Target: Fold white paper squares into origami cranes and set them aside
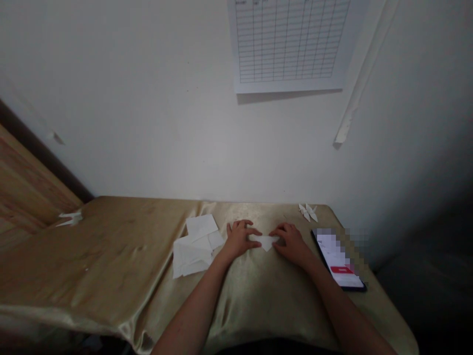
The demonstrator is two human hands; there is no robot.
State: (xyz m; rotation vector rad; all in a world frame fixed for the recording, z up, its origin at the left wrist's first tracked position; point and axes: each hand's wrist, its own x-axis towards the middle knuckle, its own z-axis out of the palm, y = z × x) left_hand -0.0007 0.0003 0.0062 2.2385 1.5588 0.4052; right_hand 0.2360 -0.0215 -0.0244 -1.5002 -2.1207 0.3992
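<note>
A small folded piece of white paper, its lower edge coming to a point, lies between my two hands on the gold tablecloth. My left hand pinches its left end between thumb and index finger. At the right end, my right hand grips it the same way. The fingertips cover both ends of the paper. Left of my left hand is a loose pile of white paper sheets, partly overlapping one another.
Small folded paper cranes sit at the back right. A phone with a lit screen lies right of my right hand. White paper scraps are at the far left. A printed chart hangs on the wall behind the table.
</note>
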